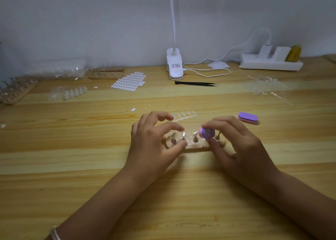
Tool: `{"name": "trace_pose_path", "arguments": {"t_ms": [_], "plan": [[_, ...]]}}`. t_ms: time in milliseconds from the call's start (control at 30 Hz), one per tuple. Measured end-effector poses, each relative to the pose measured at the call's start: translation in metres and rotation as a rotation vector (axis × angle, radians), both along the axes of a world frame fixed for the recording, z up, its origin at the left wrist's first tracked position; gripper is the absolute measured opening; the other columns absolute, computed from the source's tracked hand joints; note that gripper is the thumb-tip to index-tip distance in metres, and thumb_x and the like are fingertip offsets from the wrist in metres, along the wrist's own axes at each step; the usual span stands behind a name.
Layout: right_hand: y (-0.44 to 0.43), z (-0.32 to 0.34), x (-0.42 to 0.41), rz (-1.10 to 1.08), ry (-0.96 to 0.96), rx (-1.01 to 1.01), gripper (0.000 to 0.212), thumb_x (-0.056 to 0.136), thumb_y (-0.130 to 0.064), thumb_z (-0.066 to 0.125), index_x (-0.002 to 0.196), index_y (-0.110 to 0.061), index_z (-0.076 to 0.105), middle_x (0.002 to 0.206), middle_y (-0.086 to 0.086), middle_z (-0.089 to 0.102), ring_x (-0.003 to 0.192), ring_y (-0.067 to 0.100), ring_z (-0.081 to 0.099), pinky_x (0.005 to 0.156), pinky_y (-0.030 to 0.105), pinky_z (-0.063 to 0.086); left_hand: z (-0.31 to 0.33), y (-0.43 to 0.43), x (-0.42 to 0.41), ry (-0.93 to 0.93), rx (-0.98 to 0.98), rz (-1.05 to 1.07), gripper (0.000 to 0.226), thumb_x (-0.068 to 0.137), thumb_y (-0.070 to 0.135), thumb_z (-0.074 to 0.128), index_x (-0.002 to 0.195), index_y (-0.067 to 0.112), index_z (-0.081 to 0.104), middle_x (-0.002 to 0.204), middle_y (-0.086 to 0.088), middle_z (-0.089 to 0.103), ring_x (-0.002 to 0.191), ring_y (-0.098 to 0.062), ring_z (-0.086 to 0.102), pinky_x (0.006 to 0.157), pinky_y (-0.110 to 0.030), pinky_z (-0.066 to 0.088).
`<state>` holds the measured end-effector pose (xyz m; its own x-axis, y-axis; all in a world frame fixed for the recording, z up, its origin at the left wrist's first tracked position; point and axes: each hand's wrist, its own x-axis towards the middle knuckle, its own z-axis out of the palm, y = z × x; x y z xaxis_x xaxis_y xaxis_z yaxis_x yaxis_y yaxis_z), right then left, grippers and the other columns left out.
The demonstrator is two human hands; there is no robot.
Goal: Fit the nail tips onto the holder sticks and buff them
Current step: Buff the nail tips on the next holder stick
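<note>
— Now, right hand?
— Curled round a pink-and-purple buffer block, thumb below, fingers on top, held just above the wooden holder base.
— And left hand?
— Thumb and forefinger bent round one holder stick bearing a clear nail tip; seemingly pinching it, though blurred there.
— Elsewhere on the table?
— Strip of nail tips just beyond the hands, second buffer off right, black tweezers farther back.
</note>
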<state>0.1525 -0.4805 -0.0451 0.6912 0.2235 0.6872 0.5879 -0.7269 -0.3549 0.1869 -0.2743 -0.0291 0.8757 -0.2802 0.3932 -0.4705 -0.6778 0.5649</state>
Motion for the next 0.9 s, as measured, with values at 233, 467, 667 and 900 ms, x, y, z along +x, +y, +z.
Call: {"name": "trace_pose_path", "arguments": {"t_ms": [233, 467, 667, 900], "plan": [[-0.001, -0.001, -0.001, -0.016, 0.047, -0.035, 0.029, 0.084, 0.01, 0.071, 0.111, 0.0, 0.069, 0.106, 0.01, 0.065, 0.097, 0.012, 0.059, 0.088, 0.018, 0.046, -0.003, -0.008, 0.002, -0.336, 0.215, -0.029, 0.014, 0.075, 0.022, 0.074, 0.088, 0.019, 0.072, 0.102, 0.003, 0.067, 0.106, -0.022, 0.061, 0.11, -0.044, 0.025], [0.0, 0.001, -0.001, -0.007, 0.058, -0.04, 0.033, 0.081, 0.011, 0.073, 0.111, -0.001, 0.07, 0.106, 0.01, 0.065, 0.096, 0.011, 0.058, 0.087, 0.019, 0.048, -0.003, -0.01, 0.0, -0.547, 0.286, -0.091, 0.008, 0.078, 0.008, 0.075, 0.079, 0.016, 0.072, 0.079, 0.002, 0.072, 0.096, -0.021, 0.07, 0.109, -0.052, 0.029], [-0.002, 0.0, 0.001, 0.006, -0.012, 0.013, 0.023, 0.088, 0.001, 0.066, 0.11, -0.001, 0.068, 0.102, 0.005, 0.064, 0.096, 0.01, 0.058, 0.091, 0.012, 0.043, 0.0, -0.012, -0.005, -0.504, 0.072, -0.092, 0.01, 0.077, 0.004, 0.078, 0.08, 0.013, 0.073, 0.077, 0.005, 0.073, 0.08, -0.014, 0.072, 0.108, -0.051, 0.034], [-0.001, 0.005, -0.006, 0.123, 0.005, 0.251, 0.026, 0.089, -0.004, 0.062, 0.114, -0.009, 0.058, 0.106, 0.001, 0.062, 0.096, 0.015, 0.062, 0.085, 0.022, 0.05, 0.013, -0.009, -0.026, 0.055, -0.556, -0.142, 0.021, 0.073, 0.014, 0.084, 0.09, 0.022, 0.076, 0.085, 0.01, 0.075, 0.085, -0.009, 0.07, 0.081, -0.026, 0.054]]}}
